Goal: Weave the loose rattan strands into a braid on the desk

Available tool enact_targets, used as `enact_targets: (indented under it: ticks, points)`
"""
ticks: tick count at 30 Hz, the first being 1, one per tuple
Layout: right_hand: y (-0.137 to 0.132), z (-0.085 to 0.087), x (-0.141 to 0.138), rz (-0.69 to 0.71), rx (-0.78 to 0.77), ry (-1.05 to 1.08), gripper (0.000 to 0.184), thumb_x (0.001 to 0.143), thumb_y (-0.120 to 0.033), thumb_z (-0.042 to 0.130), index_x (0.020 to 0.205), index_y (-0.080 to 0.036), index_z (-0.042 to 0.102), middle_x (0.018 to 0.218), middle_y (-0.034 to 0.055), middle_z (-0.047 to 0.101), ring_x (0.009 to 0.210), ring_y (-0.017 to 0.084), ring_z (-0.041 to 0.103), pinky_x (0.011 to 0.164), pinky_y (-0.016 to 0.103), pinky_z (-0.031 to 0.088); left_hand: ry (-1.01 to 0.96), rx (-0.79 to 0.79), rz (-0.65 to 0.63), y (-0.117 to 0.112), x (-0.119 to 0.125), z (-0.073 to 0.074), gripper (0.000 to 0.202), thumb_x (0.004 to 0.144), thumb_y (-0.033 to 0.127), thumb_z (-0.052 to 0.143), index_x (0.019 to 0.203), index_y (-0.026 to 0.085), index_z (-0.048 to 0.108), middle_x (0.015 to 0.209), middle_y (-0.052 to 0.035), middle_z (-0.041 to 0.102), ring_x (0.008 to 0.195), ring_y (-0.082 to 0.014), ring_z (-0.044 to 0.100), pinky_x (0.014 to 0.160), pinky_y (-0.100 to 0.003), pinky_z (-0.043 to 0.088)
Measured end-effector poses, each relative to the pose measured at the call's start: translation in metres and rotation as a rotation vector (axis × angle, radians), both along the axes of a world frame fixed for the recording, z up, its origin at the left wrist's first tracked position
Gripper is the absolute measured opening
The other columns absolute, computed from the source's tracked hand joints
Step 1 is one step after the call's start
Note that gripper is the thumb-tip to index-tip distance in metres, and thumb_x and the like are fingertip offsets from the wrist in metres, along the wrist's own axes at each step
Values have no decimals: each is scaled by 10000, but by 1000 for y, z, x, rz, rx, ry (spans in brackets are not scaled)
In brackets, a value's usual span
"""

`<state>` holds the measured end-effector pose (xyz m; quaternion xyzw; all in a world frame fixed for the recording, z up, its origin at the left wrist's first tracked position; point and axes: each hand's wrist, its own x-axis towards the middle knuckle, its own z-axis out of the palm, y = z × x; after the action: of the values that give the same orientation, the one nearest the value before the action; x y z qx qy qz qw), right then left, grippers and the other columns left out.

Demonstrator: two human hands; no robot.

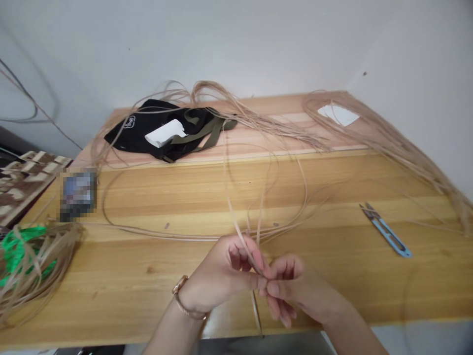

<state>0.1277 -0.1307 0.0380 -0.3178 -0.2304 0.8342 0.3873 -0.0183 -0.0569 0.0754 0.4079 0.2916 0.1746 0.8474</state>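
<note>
At lower center of the frame, the left hand (221, 268) and right hand (291, 291) meet, each pinching thin cane strands (242, 239) between thumb and curled fingers. The strands pass through the pinch, rising toward the frame's center and ending just below the hands. Thread snips (386, 230) lie well apart, right, on the wooden table (148, 276).

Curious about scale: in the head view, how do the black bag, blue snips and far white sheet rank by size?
Largest: black bag. Then blue snips and white sheet look alike; distance leaves them unranked.
</note>
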Motion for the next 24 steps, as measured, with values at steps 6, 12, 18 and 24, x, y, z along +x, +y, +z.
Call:
enact_targets:
  ticks: [6, 12, 18, 24]
  points:
    - [1, -9, 5, -8, 9, -92, 237, 703, -281, 626, 652, -53, 587, 545, 45, 608, 400, 53, 538, 356, 99, 366, -67, -115, 123, -2, 0, -14, 458, 591, 65, 681, 940, 184, 409, 727, -37, 638, 611, -120, 571, 577, -236, 410]
    - [2, -19, -1, 85, -17, -307, 360, 666, -396, 621, 627, -39, 603, 559, 62, 597, 418, 61, 539, 389, 123, 396, 43, -273, 306, -6, 11, -14, 234, 705, 233, 598, 870, 135, 464, 585, 23, 513, 542, -75, 492, 569, -215, 393]
    - [-5, -19, -16, 132, -34, -527, 347, 684, -385, 555, 574, -58, 587, 510, 34, 550, 422, 54, 506, 438, 145, 393, 105, -308, 524, 3, 28, -24, 303, 691, 343, 592, 651, 186, 335, 480, 102, 305, 352, -7, 233, 350, -136, 143]
    - [-17, -22, 3, 330, 229, -1022, 253, 666, -166, 460, 427, -106, 403, 402, -57, 230, 387, 13, 217, 367, 149, 117, 207, -144, 670, 68, 26, -13, 297, 786, 367, 455, 608, 193, 293, 417, 107, 272, 296, -15, 185, 331, -142, 82]
